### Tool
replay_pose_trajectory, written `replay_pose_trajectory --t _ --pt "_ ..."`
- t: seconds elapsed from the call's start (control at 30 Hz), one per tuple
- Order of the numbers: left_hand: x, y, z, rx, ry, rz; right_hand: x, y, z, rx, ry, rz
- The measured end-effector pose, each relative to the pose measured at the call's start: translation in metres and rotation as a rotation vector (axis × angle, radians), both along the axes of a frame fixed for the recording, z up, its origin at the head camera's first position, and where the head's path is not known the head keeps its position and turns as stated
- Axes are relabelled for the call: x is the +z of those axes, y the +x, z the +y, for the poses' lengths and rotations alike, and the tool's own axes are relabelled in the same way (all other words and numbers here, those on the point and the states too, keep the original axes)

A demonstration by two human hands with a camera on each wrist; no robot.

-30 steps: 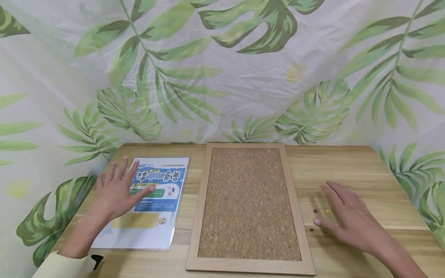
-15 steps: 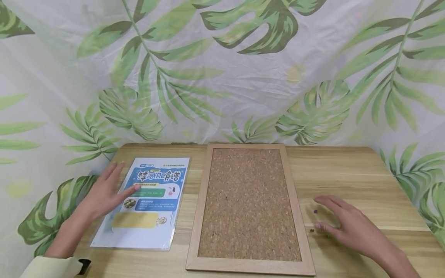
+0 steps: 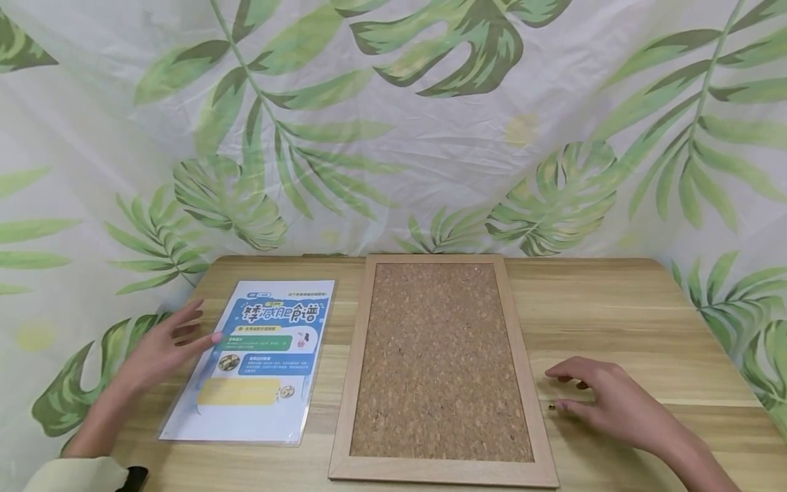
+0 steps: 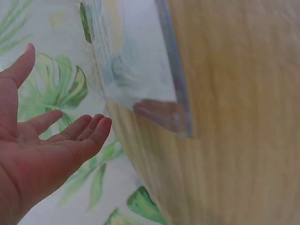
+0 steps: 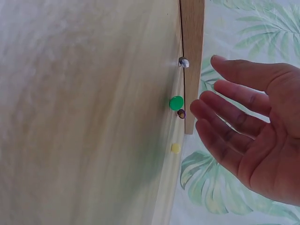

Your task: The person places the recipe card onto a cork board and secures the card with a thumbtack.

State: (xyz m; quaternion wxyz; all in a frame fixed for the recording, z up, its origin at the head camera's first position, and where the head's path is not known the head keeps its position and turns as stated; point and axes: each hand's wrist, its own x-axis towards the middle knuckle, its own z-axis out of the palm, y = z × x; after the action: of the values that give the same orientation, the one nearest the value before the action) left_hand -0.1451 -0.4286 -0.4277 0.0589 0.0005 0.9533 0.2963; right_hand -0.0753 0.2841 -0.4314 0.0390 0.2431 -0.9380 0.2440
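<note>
Holds left hand, fingers spread, near laminated sheet at left; poises right hand, fingers bent, slightly parted, near push pins right of cork board.

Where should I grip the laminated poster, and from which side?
I'd pinch the left long edge of the laminated poster, coming from the left with the left hand: it lies thin and flat on the wooden table, so an edge seems best, and that hand is nearest.

Corkboard between sheet and pins
</note>
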Motion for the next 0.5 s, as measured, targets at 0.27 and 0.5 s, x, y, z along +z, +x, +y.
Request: replay_pose_trajectory --t 0.27,0.5 --pt "-0.006 0.001 -0.018 0.006 0.09 -0.059 -0.003 -0.004 -0.001 0.03 -0.055 -0.081" --pt "-0.011 0.002 -0.028 -0.013 0.081 -0.051 -0.007 -0.007 0.002 0.056 -0.086 -0.131"
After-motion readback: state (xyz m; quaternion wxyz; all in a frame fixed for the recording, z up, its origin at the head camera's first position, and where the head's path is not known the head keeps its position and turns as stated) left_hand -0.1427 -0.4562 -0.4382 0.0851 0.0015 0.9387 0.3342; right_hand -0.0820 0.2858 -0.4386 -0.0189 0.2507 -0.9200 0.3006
